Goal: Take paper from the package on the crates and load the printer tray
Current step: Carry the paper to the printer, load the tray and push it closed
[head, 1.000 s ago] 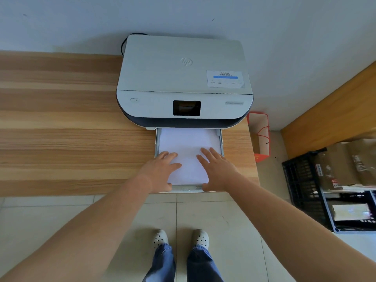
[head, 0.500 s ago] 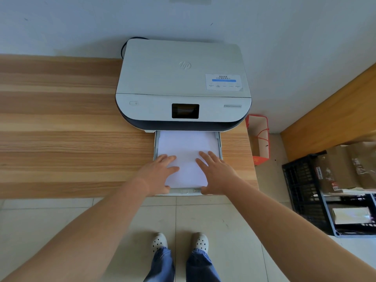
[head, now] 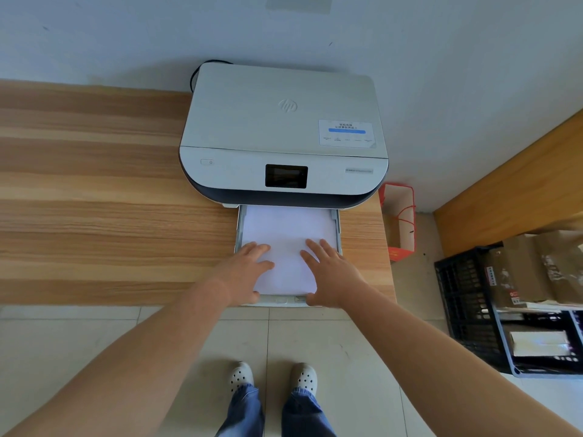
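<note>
A white printer (head: 284,134) stands on a wooden table (head: 94,200) against the wall. Its tray (head: 338,228) is pulled out toward me and holds a stack of white paper (head: 287,234). My left hand (head: 243,272) lies flat on the paper's near left corner, fingers spread. Flat on the near right corner rests my right hand (head: 331,272), its thumb at the tray's front edge. The paper package (head: 536,343) lies on the black crates (head: 463,301) at the right, on the floor.
A red and white paper bag (head: 399,216) stands on the floor by the table's right end. Brown cardboard packages (head: 536,266) sit in the crates. A wooden panel (head: 511,184) runs along the right wall. My feet in white shoes stand on the tiled floor.
Both hands stay flat on the paper. The tray has slid slightly farther into the printer, showing less paper than before. The camera has tilted a little.
</note>
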A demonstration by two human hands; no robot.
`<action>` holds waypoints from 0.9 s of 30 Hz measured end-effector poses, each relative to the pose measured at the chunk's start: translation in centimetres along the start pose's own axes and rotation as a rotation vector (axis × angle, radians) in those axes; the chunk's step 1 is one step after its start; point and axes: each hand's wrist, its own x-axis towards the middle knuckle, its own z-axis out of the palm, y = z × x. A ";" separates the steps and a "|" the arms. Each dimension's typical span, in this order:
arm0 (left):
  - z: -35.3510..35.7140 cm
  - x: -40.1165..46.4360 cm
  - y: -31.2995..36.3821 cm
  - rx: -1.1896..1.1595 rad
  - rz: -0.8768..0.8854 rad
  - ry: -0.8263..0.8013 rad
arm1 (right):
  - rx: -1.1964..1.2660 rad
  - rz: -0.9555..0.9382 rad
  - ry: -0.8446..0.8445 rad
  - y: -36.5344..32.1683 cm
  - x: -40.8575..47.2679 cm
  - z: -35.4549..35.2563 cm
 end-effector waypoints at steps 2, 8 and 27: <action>-0.2 -0.1 0.1 0.010 0.001 0.000 | 0.016 -0.006 0.005 0.1 0.0 -0.2; -0.5 -1.0 -0.2 0.015 -0.037 0.003 | 0.204 -0.004 0.059 0.8 -0.6 -1.2; -1.1 -0.9 -1.9 -0.138 -0.103 0.087 | 0.293 0.129 0.162 3.1 0.2 -1.8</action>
